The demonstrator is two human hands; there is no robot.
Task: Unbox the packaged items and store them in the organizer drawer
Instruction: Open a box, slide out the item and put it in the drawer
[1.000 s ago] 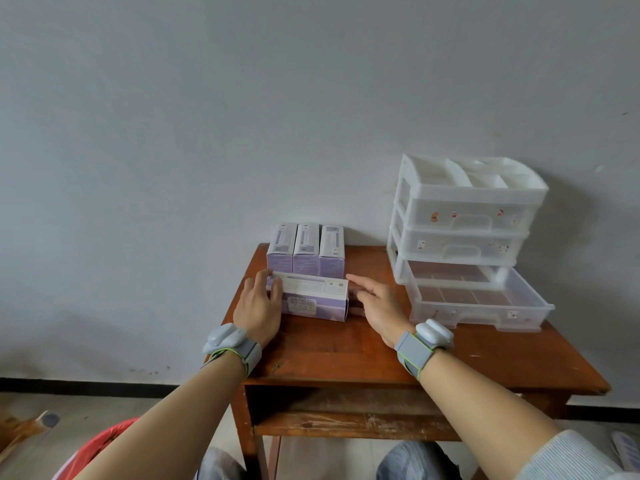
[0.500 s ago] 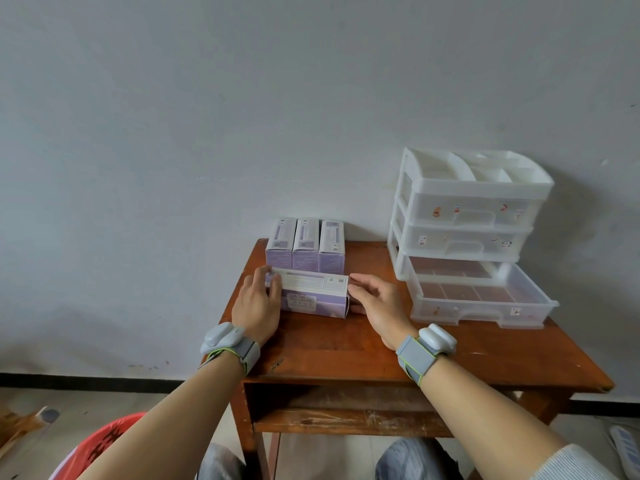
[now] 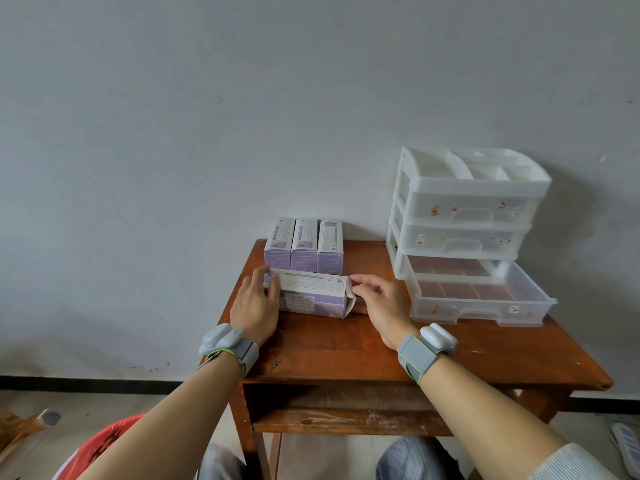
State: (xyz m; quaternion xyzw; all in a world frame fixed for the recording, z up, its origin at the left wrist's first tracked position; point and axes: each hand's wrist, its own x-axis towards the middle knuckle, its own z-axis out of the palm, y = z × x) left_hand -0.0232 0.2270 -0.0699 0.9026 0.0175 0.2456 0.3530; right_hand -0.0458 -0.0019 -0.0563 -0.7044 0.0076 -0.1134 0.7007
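Head view, first voice: where is our lying box (image 3: 311, 292)?
Second voice: Left on the table (image 3: 346, 348), just nearer than three upright boxes (image 3: 304, 249). Our left hand (image 3: 256, 306) grips its left end; our right hand (image 3: 379, 303) pinches the opened flap (image 3: 349, 304) with curled fingers.
First voice: And the organizer (image 3: 464, 209)?
Second voice: Far right, bottom drawer (image 3: 478, 306) pulled out.

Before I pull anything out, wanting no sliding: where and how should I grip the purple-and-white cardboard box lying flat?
Grip the purple-and-white cardboard box by its left end, from the left, where the left hand holds it: it lies lengthwise and its right-end flap is open.
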